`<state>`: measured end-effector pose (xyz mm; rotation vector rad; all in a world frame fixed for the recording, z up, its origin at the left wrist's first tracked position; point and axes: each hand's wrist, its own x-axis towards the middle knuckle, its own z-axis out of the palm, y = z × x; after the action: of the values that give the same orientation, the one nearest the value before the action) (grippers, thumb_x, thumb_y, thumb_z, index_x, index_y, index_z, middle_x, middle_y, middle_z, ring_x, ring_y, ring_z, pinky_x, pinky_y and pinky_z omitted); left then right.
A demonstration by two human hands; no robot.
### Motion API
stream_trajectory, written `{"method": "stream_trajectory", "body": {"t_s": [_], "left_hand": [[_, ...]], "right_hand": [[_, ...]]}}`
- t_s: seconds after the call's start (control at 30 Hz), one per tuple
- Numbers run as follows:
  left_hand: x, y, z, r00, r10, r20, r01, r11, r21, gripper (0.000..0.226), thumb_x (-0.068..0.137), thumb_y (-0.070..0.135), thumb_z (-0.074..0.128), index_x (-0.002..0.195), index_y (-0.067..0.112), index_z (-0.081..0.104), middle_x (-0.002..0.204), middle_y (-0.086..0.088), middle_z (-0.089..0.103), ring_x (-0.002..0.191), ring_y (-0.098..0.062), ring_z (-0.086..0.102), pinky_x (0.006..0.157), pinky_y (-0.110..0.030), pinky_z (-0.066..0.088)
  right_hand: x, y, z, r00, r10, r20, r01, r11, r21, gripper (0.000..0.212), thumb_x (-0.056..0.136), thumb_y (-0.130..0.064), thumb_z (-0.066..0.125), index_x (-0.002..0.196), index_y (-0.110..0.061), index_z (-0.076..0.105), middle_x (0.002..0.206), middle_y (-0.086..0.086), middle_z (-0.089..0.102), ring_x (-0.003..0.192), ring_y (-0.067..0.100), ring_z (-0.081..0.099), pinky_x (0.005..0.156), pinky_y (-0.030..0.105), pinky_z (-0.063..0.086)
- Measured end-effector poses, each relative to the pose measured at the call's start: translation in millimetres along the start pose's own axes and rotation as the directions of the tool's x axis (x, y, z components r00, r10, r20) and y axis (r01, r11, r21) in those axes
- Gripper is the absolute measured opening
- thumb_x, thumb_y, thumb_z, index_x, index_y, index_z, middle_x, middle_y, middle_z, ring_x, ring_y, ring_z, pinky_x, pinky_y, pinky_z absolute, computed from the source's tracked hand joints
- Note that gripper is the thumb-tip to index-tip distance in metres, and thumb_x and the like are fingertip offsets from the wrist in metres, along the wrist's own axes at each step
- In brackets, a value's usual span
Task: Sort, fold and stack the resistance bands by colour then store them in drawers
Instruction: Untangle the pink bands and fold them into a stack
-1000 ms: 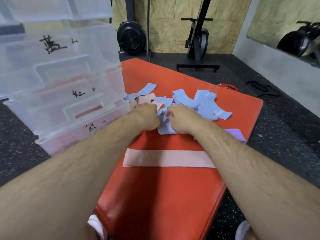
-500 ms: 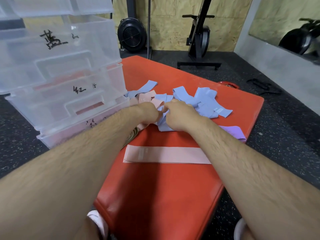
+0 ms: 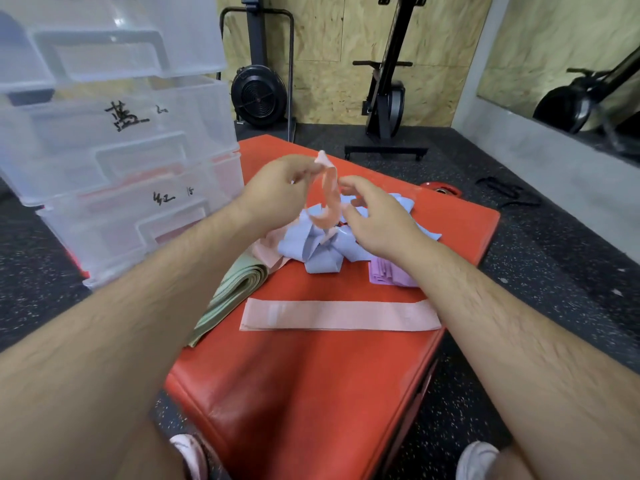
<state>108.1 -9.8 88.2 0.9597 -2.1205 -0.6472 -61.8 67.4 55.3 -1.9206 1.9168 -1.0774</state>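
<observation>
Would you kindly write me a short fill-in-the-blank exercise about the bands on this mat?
The left hand pinches a lifted band coloured ___. The loose pile under it is mostly ___. The folded green stack lies ___ of the flat band.
Missing: pink; blue; left.

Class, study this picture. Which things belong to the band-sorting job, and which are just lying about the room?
Job: left hand pinching the raised pink band; right hand; blue bands; flat pink band; green stack; purple stack; clear drawers.

Lying about: fan-wheel machine; black upright machine; red disc; black straps on the floor.
</observation>
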Motion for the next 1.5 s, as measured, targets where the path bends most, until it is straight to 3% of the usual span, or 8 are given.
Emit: {"method": "stream_trajectory", "body": {"t_s": [0.2, 0.37, 0.53, 0.9, 1.07, 1.2, 1.37, 1.5], "left_hand": [[-18.4, 35.4, -10.5, 0.991, 0.121, -0.051, -0.129, 0.971, -0.2, 0.034, 0.096, 0.005, 0.048, 0.118, 0.018, 0.07, 0.122, 0.008, 0.067, 0.108, -0.003, 0.063, 0.096, -0.02, 0.048], [-41.8, 44.3, -3.5, 0.984, 0.177, -0.029, -0.177, 0.934, -0.311, 0.029, 0.097, 0.005, 0.055, 0.103, 0.031, 0.067, 0.108, -0.001, 0.07, 0.093, -0.005, 0.067, 0.082, -0.013, 0.048], [-49.7, 33.8, -0.6, 0.977, 0.211, 0.041, -0.192, 0.942, -0.274, 0.04, 0.091, -0.006, 0.057, 0.115, 0.024, 0.07, 0.117, 0.007, 0.06, 0.11, -0.003, 0.06, 0.096, -0.017, 0.046], [-54.4, 39.0, -0.3, 0.971, 0.164, 0.174, -0.123, 0.966, -0.227, 0.085, 0.075, 0.011, 0.084, 0.143, 0.041, 0.044, 0.132, 0.011, 0.041, 0.093, -0.003, 0.053, 0.079, -0.008, 0.044], [-50.7, 38.8, -0.5, 0.993, 0.094, 0.064, -0.076, 0.967, -0.244, 0.06, 0.089, 0.029, 0.071, 0.139, 0.047, 0.044, 0.133, 0.013, 0.045, 0.091, -0.001, 0.056, 0.076, -0.006, 0.043], [-44.6, 31.3, 2.4, 0.998, -0.041, 0.056, 0.057, 0.941, -0.332, 0.047, 0.089, 0.043, 0.068, 0.131, 0.051, 0.048, 0.121, 0.013, 0.06, 0.1, -0.012, 0.062, 0.089, -0.029, 0.051], [-44.9, 33.2, 1.2, 0.98, -0.154, 0.128, 0.195, 0.882, -0.428, 0.028, 0.09, 0.023, 0.072, 0.117, 0.023, 0.067, 0.097, 0.004, 0.071, 0.077, -0.002, 0.066, 0.071, -0.019, 0.05], [-46.0, 33.3, 1.0, 0.975, -0.183, 0.123, 0.22, 0.854, -0.472, 0.028, 0.084, 0.014, 0.077, 0.11, 0.02, 0.071, 0.103, 0.0, 0.071, 0.077, -0.009, 0.067, 0.076, -0.025, 0.053]], "right_hand": [[-19.4, -32.5, -27.0, 0.978, -0.067, -0.197, 0.128, 0.94, 0.317, 0.033, 0.095, -0.021, 0.066, 0.127, -0.024, 0.058, 0.115, -0.023, 0.064, 0.104, -0.008, 0.061, 0.084, 0.006, 0.045], [-29.5, -37.2, -34.7, 0.974, 0.007, -0.228, 0.068, 0.945, 0.319, 0.01, 0.098, -0.019, 0.062, 0.107, -0.018, 0.064, 0.093, -0.004, 0.074, 0.089, 0.01, 0.07, 0.08, 0.022, 0.053], [-41.6, -38.0, -40.3, 0.988, 0.095, -0.124, -0.042, 0.926, 0.376, 0.012, 0.098, -0.02, 0.062, 0.109, -0.021, 0.066, 0.098, -0.002, 0.074, 0.093, 0.01, 0.07, 0.08, 0.022, 0.054], [-42.1, -39.7, -39.4, 0.981, 0.196, -0.004, -0.168, 0.852, 0.495, 0.023, 0.095, -0.007, 0.056, 0.114, -0.016, 0.066, 0.102, 0.004, 0.076, 0.095, 0.02, 0.073, 0.085, 0.045, 0.058], [-42.7, -38.6, -41.3, 0.986, 0.168, -0.015, -0.142, 0.874, 0.465, 0.015, 0.094, -0.006, 0.056, 0.099, -0.015, 0.067, 0.084, -0.009, 0.073, 0.077, 0.01, 0.064, 0.071, 0.027, 0.05], [-44.7, -38.5, -39.4, 0.991, 0.134, 0.022, -0.131, 0.905, 0.404, 0.026, 0.091, -0.002, 0.052, 0.099, -0.021, 0.069, 0.086, -0.012, 0.069, 0.079, 0.003, 0.06, 0.071, 0.02, 0.045], [-45.9, -35.2, -38.3, 0.987, 0.15, 0.05, -0.159, 0.938, 0.307, 0.022, 0.085, -0.002, 0.05, 0.083, -0.02, 0.063, 0.064, -0.017, 0.051, 0.051, -0.001, 0.043, 0.048, 0.013, 0.033], [-48.5, -37.1, -40.0, 0.987, 0.147, 0.071, -0.162, 0.935, 0.315, 0.024, 0.083, 0.0, 0.05, 0.09, -0.015, 0.067, 0.074, -0.013, 0.058, 0.061, 0.002, 0.05, 0.059, 0.019, 0.04]]}}
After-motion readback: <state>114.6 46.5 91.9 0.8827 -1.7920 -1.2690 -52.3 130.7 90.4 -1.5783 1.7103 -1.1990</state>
